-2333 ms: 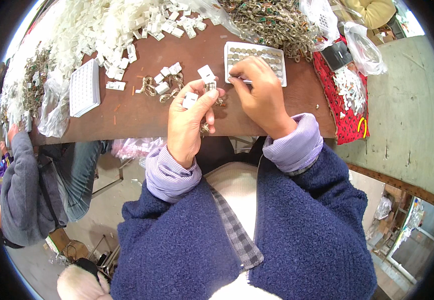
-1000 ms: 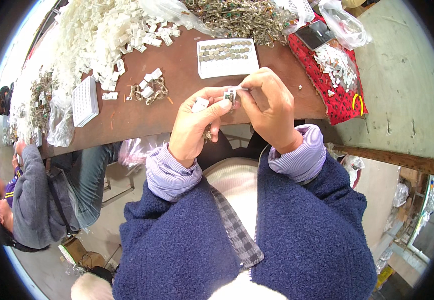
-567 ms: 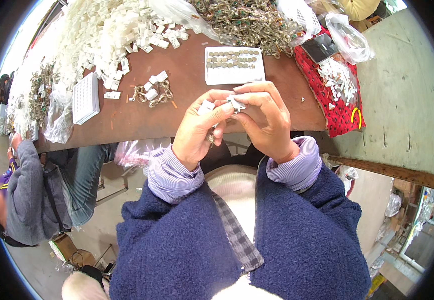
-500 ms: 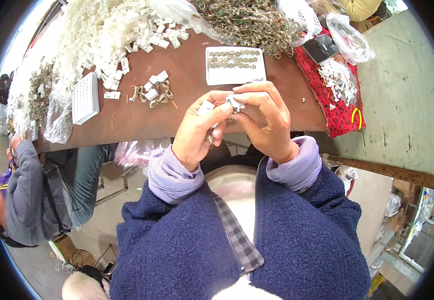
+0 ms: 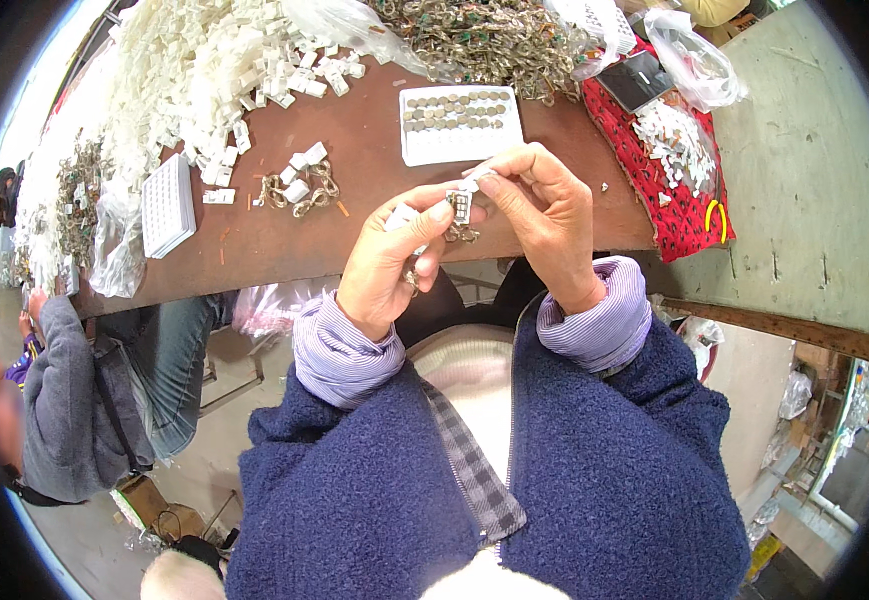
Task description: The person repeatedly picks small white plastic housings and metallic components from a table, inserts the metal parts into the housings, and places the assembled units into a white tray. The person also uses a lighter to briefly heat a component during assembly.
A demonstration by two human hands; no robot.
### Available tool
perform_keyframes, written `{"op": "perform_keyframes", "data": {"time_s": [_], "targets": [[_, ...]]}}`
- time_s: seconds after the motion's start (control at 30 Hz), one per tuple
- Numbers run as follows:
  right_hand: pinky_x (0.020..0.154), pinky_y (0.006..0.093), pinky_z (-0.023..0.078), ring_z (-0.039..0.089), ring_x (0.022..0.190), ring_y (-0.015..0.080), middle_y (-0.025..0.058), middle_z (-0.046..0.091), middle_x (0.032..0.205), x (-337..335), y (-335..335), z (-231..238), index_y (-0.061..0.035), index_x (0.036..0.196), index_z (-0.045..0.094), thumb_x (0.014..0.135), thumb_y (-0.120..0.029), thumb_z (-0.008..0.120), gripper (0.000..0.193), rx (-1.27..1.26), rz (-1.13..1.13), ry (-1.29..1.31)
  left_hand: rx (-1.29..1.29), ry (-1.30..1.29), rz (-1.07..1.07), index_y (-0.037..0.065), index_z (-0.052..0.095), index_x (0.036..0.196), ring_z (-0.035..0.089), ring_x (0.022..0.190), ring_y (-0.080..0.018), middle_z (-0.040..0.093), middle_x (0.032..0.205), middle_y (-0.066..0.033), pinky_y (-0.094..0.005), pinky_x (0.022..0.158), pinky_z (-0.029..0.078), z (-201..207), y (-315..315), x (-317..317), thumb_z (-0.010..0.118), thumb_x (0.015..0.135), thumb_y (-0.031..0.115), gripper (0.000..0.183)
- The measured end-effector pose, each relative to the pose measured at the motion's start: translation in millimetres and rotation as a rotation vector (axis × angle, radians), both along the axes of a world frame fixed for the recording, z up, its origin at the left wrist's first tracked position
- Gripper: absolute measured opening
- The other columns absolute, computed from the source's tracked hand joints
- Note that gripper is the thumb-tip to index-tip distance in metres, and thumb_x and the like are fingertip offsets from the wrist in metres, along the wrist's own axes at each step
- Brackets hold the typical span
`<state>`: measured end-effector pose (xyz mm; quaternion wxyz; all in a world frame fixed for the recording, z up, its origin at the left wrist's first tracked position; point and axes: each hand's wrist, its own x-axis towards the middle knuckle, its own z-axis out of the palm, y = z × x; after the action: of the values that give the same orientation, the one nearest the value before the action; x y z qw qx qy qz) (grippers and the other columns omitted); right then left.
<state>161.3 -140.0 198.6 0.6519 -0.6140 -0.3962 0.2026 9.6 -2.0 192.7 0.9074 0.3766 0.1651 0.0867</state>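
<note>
Just short of a white tray [image 5: 429,153] of metal discs [image 5: 454,112], a small case [image 5: 460,206].
Left hand [image 5: 381,262] pinches the case; right hand [image 5: 552,215] pinches a white piece [image 5: 473,178] close by; discs sit in rows.

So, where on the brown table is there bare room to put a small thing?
Bare brown table shows between the white tray and red cloth, and between that tray and the small chain pile. Crowded: upper left, heaped white pieces; upper middle, tangled chains.
</note>
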Motion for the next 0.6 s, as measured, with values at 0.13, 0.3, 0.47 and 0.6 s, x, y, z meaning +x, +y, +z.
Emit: {"op": "perform_keyframes", "data": {"time_s": [0.13,0.3,0.47,0.6], "targets": [[0.102,0.032,0.056,0.07,0.115,0.0176,0.0138,0.072,0.128,-7,-1,-2,0.0033,0.148,0.054,0.105,0.0,0.072,0.048,0.095,0.02,0.223,-0.006,0.008,0.029,0.0,0.063,0.141,0.053,0.059,0.001,0.079,0.121,-0.0117,-0.0152,0.047,0.044,5,-3,7,0.069,0.11,0.022,0.038],[0.095,0.0333,0.058,0.072,0.107,0.0186,0.0131,0.073,0.123,-6,6,-11,0.0037,0.152,0.051,0.099,-0.003,0.08,0.06,0.066,0.067,0.356,0.157,0.05,0.176,0.001,0.065,0.131,0.054,0.058,-0.0012,0.078,0.108,-0.0073,-0.0174,0.047,0.045,12,-7,32,0.073,0.107,0.016,0.03],[0.072,0.0437,0.058,0.078,0.083,0.0302,0.0166,0.076,0.087,35,14,-11,-0.0024,0.118,0.072,0.099,-0.012,0.074,0.021,-0.23,-0.176,-0.42,0.735,0.159,0.322,-0.001,0.073,0.114,0.062,0.055,-0.0065,0.078,0.087,-0.0061,-0.0232,0.046,0.049,10,7,77,0.082,0.099,0.016,0.025],[0.079,0.0507,0.058,0.076,0.09,0.0424,0.0225,0.078,0.093,65,29,-11,-0.0064,0.112,0.079,0.098,-0.023,0.073,0.022,-0.373,-0.121,-0.591,1.091,0.357,0.25,-0.003,0.077,0.111,0.064,0.055,-0.0067,0.077,0.082,-0.0059,-0.0251,0.046,0.05,4,24,92,0.082,0.098,0.016,0.023]]}}
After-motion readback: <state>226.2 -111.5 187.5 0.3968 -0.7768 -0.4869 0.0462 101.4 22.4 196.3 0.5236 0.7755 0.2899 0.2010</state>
